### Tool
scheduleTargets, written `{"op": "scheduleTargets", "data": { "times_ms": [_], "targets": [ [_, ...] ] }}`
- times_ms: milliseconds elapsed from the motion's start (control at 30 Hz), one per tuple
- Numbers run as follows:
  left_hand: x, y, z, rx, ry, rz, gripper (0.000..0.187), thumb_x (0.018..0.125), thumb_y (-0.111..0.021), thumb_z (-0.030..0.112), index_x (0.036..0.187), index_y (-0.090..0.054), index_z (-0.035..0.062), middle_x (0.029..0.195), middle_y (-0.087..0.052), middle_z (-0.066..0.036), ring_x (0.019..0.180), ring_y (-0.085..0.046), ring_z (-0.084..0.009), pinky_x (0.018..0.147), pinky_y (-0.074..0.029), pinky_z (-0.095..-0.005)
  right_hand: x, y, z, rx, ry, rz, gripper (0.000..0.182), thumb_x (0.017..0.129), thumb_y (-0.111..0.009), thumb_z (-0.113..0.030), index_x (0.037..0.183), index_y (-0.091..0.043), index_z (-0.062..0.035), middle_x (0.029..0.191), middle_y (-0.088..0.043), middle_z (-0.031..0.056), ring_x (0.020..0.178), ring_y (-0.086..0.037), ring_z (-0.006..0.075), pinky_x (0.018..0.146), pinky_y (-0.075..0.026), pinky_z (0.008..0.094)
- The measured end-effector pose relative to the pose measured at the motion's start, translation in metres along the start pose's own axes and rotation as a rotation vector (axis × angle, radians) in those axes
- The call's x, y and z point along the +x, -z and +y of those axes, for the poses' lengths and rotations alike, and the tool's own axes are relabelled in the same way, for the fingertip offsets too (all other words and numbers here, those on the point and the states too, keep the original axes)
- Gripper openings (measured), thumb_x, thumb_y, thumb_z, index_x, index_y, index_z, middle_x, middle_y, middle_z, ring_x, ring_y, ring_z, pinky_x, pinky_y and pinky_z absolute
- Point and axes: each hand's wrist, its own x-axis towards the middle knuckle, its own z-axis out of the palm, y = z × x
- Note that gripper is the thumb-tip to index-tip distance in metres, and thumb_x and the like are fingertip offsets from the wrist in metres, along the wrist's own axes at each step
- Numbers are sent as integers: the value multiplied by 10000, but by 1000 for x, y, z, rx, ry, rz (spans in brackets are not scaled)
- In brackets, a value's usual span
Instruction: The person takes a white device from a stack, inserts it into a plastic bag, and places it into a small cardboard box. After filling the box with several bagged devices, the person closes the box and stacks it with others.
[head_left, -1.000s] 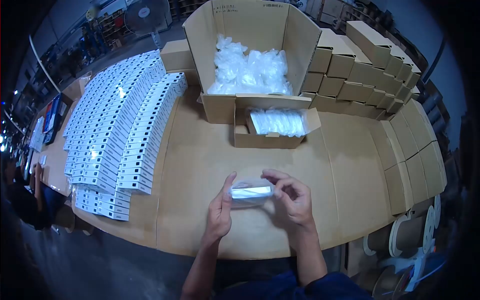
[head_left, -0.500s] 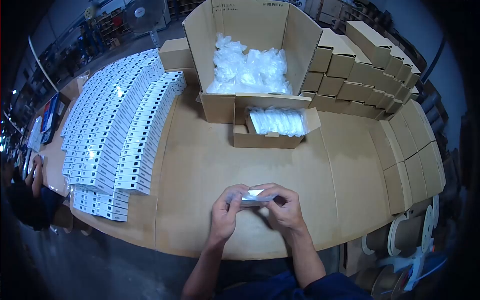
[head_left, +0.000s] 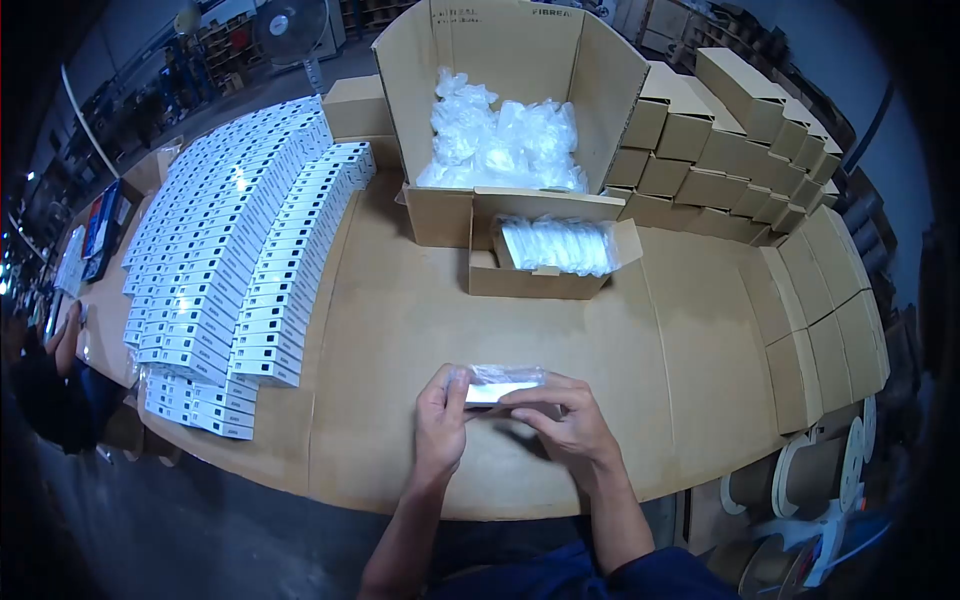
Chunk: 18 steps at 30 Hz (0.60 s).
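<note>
Nearest the camera, two bare forearms reach out from dark blue sleeves over the near edge of a cardboard-covered table [head_left: 400,330]. The left hand [head_left: 440,428] and the right hand [head_left: 566,425] meet just above the tabletop, and between them sits a small white item in a clear plastic bag [head_left: 502,385]. The left hand's fingers are closed around the bag's left end, thumb on top. The right hand pinches the bag's lower right edge with its fingertips, the rest of the fingers curled beneath. The bag is held level, a little above the cardboard, at the middle of the table's near side.

Farther in, near the table's middle, stands a small open carton [head_left: 545,272] packed with a row of clear-wrapped white pieces. Touching it from behind is a large open carton [head_left: 610,85] with its flaps raised, filled with a loose heap of crumpled clear bags [head_left: 500,145].

To the left, rows of small white boxes [head_left: 230,250] lie in long overlapping lines running away from the near-left corner toward the far side. At the far left edge another person's arm [head_left: 62,345] shows beside the table.

To the right, stacks of closed brown cartons [head_left: 740,130] curve along the table's far and right sides. Below the right corner, rolls of tape [head_left: 820,470] sit on a lower level.
</note>
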Motion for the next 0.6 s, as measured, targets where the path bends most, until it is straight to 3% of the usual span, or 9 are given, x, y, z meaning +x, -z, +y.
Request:
{"op": "scheduleTargets", "data": {
  "times_ms": [67,200,300,400,433,533,567,600],
  "targets": [
    [1,2,-2,-48,30,-2,271,1136,-415,252,1061,-528,17,1076,-676,-143,999,-722,-250,887,-638,-418,-1,1,1,-23,-154,-28,291,818,-784,25,1100,-798,-49,1106,-750,171,976,-714,252,872,-567,353],
    [-2,4,6,-57,81,-17,245,1136,-399,253,1090,-476,25,1184,-636,-178,1066,-703,-264,925,-630,-438,-2,0,3,90,-170,23,346,812,-785,46,1152,-770,-19,1045,-764,152,924,-725,238,836,-581,346],
    [-3,0,18,-66,10,-37,252,1127,-411,216,1246,-462,0,1324,-558,-199,1150,-667,-275,948,-624,-453,-1,3,0,76,-198,10,344,824,-796,8,1165,-756,-11,1126,-762,157,1099,-712,267,994,-541,371],
    [-10,-1,29,-23,-45,-163,397,1082,-527,126,1448,-416,20,1363,-552,-163,1207,-604,-227,958,-598,-366,-4,3,4,98,-212,15,338,826,-806,-24,1161,-754,-16,1189,-752,155,1235,-656,304,1080,-493,413],
    [-9,8,28,79,-46,-301,497,1026,-611,35,1496,-450,22,1441,-496,-152,1251,-580,-220,1009,-548,-334,-4,3,5,115,-221,16,337,827,-809,-35,1158,-754,-18,1210,-747,153,1281,-632,319,1106,-475,430],
    [-4,15,27,264,-126,-361,370,978,-671,-5,1343,-611,-7,1433,-513,-151,1271,-565,-201,1031,-502,-318,3,11,-3,-34,-61,-39,350,817,-817,-58,1158,-754,-21,1252,-735,137,1372,-554,360,1139,-441,465],
    [-7,12,29,147,-36,-309,253,959,-693,-9,1212,-698,-15,1430,-527,-137,1297,-550,-210,1011,-502,-336,5,13,-4,-164,20,-39,372,799,-824,-64,1162,-749,-29,1311,-708,126,1363,-540,399,1153,-416,494],
    [-5,14,27,197,-62,-306,259,958,-693,-12,1217,-695,-14,1427,-529,-136,1289,-558,-214,1008,-511,-334,7,13,-10,-270,64,-11,367,798,-821,-61,1155,-743,-31,1301,-707,123,1311,-568,397,1122,-440,483]
  ]
}}
